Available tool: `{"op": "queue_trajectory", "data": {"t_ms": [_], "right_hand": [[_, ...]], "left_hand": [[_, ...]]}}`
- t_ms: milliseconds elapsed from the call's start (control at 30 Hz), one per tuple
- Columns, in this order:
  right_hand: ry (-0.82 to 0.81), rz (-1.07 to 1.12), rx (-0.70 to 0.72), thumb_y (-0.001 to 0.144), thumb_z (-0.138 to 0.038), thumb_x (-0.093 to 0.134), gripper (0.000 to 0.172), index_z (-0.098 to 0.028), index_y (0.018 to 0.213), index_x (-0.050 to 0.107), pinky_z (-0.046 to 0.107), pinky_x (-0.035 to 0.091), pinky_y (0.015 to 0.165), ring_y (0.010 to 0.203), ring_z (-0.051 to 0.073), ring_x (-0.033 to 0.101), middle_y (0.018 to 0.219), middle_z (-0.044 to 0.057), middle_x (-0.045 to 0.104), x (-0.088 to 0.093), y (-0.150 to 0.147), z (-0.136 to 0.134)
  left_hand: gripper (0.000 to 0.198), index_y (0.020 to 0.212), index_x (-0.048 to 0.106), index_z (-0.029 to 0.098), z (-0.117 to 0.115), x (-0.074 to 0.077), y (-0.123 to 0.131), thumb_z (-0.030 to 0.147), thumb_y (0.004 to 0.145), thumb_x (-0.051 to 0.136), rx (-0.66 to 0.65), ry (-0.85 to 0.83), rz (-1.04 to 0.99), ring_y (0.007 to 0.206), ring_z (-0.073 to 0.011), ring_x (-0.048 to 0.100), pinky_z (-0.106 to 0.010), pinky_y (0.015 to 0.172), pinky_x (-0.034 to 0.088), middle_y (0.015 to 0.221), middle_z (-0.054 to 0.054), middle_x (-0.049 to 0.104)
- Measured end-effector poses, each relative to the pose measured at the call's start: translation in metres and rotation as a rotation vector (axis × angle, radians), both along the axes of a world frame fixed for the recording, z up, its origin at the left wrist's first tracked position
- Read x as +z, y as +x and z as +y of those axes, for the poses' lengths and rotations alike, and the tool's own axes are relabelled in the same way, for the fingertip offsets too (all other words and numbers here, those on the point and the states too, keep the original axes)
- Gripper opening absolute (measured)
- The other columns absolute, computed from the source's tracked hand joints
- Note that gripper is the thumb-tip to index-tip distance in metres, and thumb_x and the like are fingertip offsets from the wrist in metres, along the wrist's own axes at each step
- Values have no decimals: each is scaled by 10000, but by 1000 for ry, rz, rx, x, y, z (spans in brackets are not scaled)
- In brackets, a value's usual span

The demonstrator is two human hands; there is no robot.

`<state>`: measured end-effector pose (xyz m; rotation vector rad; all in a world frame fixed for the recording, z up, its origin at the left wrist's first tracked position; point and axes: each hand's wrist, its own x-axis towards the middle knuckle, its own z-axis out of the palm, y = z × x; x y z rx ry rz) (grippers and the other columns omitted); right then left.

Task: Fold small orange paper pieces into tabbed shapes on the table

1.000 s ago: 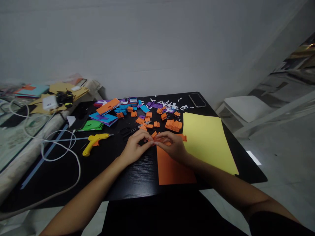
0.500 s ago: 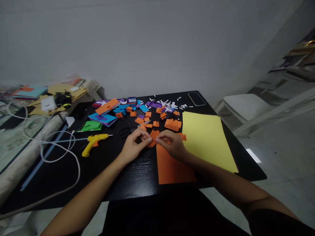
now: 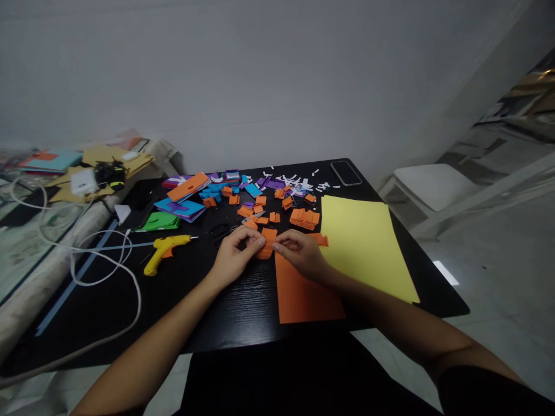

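A small piece of orange paper (image 3: pixel 269 238) with creases is held between my two hands, over the black table. My left hand (image 3: pixel 237 248) pinches its left side between thumb and fingers. On its right side my right hand (image 3: pixel 300 252) pinches it too, fingers curled. Beneath my right hand and forearm lies a larger orange sheet (image 3: pixel 309 297). Scissors (image 3: pixel 221 231) rest just behind my left hand, their blades partly among small folded orange pieces (image 3: pixel 260 211). A stack of orange pieces (image 3: pixel 304 219) lies behind my right hand.
Yellow sheets (image 3: pixel 364 248) lie on the right of the black table (image 3: pixel 243 323). A phone (image 3: pixel 346 173) is at the back right, near white paper scraps (image 3: pixel 299 184). To the left are a yellow glue gun (image 3: pixel 167 253), folded green paper (image 3: pixel 159 222) and a white cable (image 3: pixel 137 289).
The small orange paper between my hands now shows more of its surface, lying flatter and more upright in view. My fingers have shifted slightly; both hands stay in nearly the same place.
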<state>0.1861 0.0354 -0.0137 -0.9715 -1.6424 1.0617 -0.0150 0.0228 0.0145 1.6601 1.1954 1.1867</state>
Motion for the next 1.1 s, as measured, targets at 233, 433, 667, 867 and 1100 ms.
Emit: {"op": "queue_trajectory", "data": {"t_ms": [233,433,667,867,1100], "right_hand": [[-3,68,-28,841,-388,740,187,-206,831,698,283,561,675,814,172,648,933,59,667,2,0,2],[-175,194,76,807,-436,774,272,-213,927,673,351,603,865,870,180,716,908,33,721,-5,-3,4],[-159,182,27,800,-393,789,249,-212,941,692,365,623,868,869,194,752,895,35,760,-5,-2,3],[-6,45,32,894,-329,699,153,-213,988,733,351,642,764,826,193,757,957,59,779,-1,-2,-2],[186,-55,-46,884,-265,718,185,-227,1062,684,348,620,769,800,184,736,950,46,766,0,-3,-5]], "left_hand": [[269,835,722,160,0,1,1,428,852,733,-24,-102,-38,703,-147,541,-269,685,424,751,-12,630],[283,847,732,161,3,-2,-1,441,827,768,0,-118,-96,651,-125,519,-250,641,408,722,1,638],[251,864,715,168,2,-2,1,418,860,739,-17,-47,-40,678,-138,574,-259,655,464,760,-10,664],[126,969,728,197,-3,1,-1,308,921,693,-25,264,236,812,-172,635,-297,749,511,894,-48,693],[105,980,720,202,-3,0,-3,279,966,649,-87,345,325,879,-182,671,-310,799,525,949,-59,728]]}}
